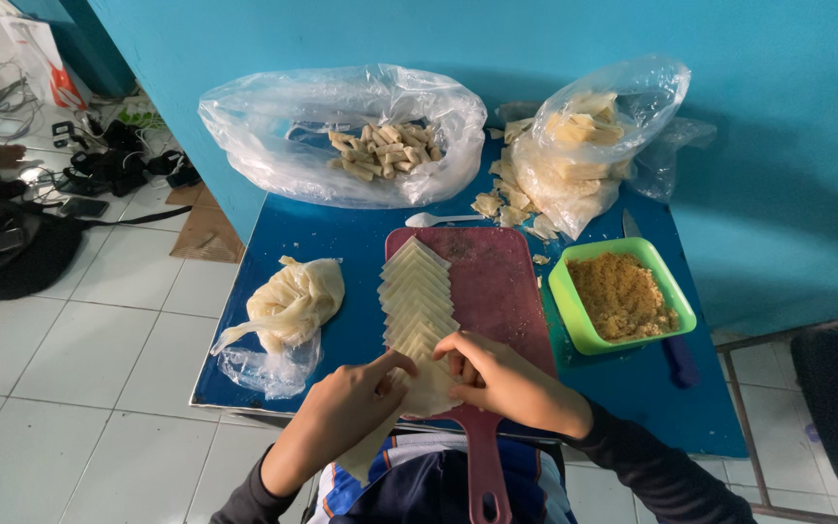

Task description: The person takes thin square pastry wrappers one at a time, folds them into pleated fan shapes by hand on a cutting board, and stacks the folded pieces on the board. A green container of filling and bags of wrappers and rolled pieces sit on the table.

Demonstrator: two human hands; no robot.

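A big clear plastic bag point(341, 136) lies open at the back left of the blue worktop point(623, 388), wide and crumpled, with pale rolled pieces point(385, 150) inside. At the back right a second clear bag point(598, 141) stands taller, knotted-looking at the top and stuffed with pale yellowish sheets. On the left side, near the worktop's edge, a smaller clear bag point(288, 311) is twisted shut round a cream lump, its loose end trailing flat toward the front. On the floor at far top left leans a white bag with red point(41, 58).
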